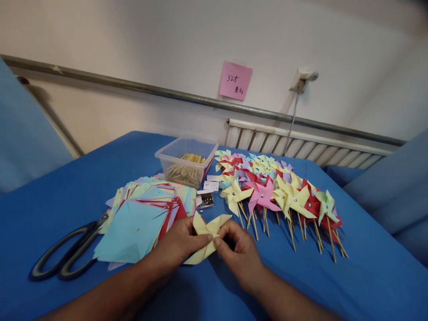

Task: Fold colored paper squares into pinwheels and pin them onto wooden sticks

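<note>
Hands meet low at the middle of the blue table (67, 187), both pinching one yellow paper (206, 237) whose corners are being folded inward. The left hand (179, 245) comes in from 7 o'clock, its thumb and fingertips closed on the sheet's centre from the left side. The right hand (239, 252) comes in from 5 o'clock and grips the same centre with thumb and forefinger, the other fingers curled beneath. One point of the paper stands up toward 12 o'clock, another lies flat toward 7 o'clock, between the two wrists. At 10 o'clock from the hands lies a paper stack (140, 220), loose squares in pale blue, red, yellow and pink, touching the left hand's knuckles. Scissors (68, 252) with black handles lie at 9 o'clock, their blades tucked under the stack's edge. At 12 o'clock stands a clear tub (185, 162) of wooden sticks (187, 171), and just before it a small tin (205, 200), its contents too small to tell. From 1 to 3 o'clock spreads a heap of finished pinwheels (277, 189) on sticks, with pins at their hubs. A pink note (235, 80) hangs on the wall above.
</note>
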`<state>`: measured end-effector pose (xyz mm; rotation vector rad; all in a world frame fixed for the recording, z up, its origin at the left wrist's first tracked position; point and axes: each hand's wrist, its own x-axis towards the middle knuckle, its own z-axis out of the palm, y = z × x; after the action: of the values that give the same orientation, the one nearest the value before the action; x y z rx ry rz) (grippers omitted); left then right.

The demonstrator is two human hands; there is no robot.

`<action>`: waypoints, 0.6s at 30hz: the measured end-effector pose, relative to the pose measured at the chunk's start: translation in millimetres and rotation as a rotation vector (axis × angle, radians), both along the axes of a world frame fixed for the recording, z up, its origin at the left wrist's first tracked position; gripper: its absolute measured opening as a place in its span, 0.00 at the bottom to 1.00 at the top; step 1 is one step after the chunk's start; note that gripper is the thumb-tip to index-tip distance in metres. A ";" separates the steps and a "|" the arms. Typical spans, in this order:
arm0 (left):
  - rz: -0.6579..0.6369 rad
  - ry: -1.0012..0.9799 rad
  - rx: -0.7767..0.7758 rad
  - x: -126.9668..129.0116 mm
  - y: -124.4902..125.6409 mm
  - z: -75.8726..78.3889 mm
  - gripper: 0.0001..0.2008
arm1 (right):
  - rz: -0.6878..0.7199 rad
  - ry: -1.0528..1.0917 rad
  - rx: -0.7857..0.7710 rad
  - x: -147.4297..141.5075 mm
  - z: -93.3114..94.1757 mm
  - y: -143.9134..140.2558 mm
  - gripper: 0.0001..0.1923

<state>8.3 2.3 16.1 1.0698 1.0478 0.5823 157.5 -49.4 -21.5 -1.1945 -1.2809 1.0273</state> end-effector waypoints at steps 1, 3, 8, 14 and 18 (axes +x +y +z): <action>-0.002 -0.013 -0.008 -0.5 0.2 0.1 0.13 | -0.004 0.084 -0.013 -0.4 0.3 0.1 0.05; -0.021 -0.051 -0.027 -1.4 0.5 0.9 0.13 | -0.023 0.262 -0.036 0.1 -0.2 1.8 0.11; -0.063 -0.132 -0.049 -1.8 -0.1 4.1 0.17 | -0.071 0.505 -0.123 5.8 -4.9 12.2 0.23; -0.098 -0.094 -0.007 -0.5 0.1 3.1 0.14 | 0.059 0.527 -0.217 4.3 -7.0 11.2 0.31; -0.122 -0.069 0.007 0.6 -0.3 0.4 0.13 | 0.115 0.437 -0.247 2.9 -9.9 8.4 0.27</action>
<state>8.8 2.0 16.6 1.1046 0.9142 0.5211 160.4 -40.9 -31.4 -1.0085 -0.9043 1.4714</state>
